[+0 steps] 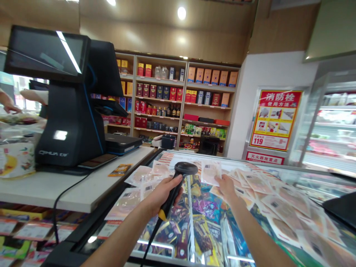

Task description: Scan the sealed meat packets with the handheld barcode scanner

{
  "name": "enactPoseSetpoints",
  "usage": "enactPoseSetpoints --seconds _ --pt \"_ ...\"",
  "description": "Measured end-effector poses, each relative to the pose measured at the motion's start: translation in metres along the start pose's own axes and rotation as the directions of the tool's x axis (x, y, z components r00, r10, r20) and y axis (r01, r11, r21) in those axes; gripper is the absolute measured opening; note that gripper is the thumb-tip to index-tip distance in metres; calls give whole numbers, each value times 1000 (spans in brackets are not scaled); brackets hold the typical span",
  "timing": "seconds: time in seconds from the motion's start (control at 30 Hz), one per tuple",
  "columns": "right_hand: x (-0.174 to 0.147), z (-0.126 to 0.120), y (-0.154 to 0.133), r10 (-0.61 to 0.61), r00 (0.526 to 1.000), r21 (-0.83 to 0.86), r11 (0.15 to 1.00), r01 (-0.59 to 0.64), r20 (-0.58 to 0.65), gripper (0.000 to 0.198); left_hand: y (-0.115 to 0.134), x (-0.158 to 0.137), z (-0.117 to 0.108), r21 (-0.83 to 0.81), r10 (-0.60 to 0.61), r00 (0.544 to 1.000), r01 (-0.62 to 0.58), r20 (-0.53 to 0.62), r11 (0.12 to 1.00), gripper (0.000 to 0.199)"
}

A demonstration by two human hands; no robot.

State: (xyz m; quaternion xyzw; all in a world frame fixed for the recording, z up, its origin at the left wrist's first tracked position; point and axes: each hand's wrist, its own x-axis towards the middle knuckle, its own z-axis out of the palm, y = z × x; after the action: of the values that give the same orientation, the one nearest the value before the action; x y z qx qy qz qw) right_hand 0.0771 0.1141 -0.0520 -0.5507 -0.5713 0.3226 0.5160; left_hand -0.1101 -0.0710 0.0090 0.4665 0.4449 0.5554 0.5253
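Observation:
My left hand (166, 193) is wrapped around the handle of a black barcode scanner (185, 168), whose cord trails down toward me. Its head tilts over the glass top of a freezer. My right hand (226, 186) pinches the corner of a clear flat packet (210, 171) with a small dark label, held up just right of the scanner head. Many similar packets (286, 202) lie spread and overlapping on the glass at the right. A smaller group of packets (125, 202) lies at the left. Their contents are pale and too blurred to name.
Colourful wrapped goods (204, 211) show through the freezer glass. On the left, a white counter (91, 189) bears a black register (72, 122), a phone (97, 161) and an orange packet (120, 170). Another person's hand (10, 105) is at the far left. Stocked shelves (158, 98) stand behind.

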Motion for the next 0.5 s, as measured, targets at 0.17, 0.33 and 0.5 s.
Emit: enactPoseSetpoints --seconds 0.17,0.33,0.5 --pt "-4 2 -1 36 999 71 997 -37 8 27 1 -1 3 -8 -10 1000 10 13 1000 32" --pt "1 3 4 7 1000 33 999 -8 18 25 2 0 3 -4 -20 1000 20 -9 1000 33" --pt "-2 13 0 5 998 45 999 -8 64 28 3 2 -12 9 31 987 -29 -155 1000 31"
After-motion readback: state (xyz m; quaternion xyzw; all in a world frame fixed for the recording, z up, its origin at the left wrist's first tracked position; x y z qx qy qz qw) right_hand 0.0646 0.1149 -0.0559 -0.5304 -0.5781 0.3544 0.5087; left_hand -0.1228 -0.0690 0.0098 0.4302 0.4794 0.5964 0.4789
